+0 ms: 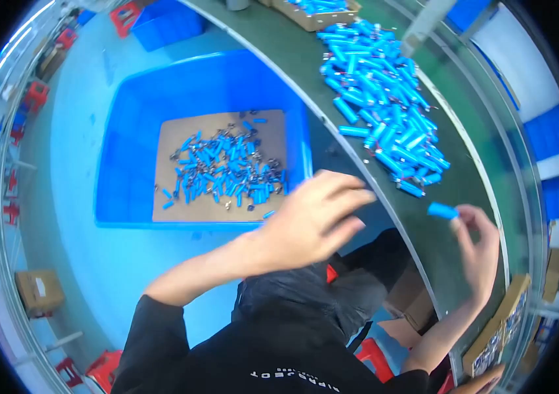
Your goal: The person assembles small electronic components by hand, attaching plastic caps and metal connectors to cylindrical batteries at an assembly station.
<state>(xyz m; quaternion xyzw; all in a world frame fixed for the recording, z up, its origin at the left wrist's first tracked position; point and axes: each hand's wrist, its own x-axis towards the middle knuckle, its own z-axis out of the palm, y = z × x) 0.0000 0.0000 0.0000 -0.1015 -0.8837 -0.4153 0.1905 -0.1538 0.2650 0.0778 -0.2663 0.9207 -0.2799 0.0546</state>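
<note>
The small blue cylindrical cell (442, 211) pinched at the right hand (479, 253) fingertips has a smooth, glossy plastic sleeve. The heap of like blue cylinders (384, 105) lies on a matt dark green work surface (305, 59). The large blue plastic bin (128, 131) is smooth with a slight sheen. Its floor carries a matt brown cardboard sheet (174, 141). The black sleeve (161, 328) is matt cloth.

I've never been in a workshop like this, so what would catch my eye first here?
First, the heap of blue cylinders spread along the dark green bench at upper right. Next, the big blue bin on the floor to the left, with small blue pieces scattered on cardboard inside. The right hand pinches one blue cylinder; the left hand hovers empty.
</note>
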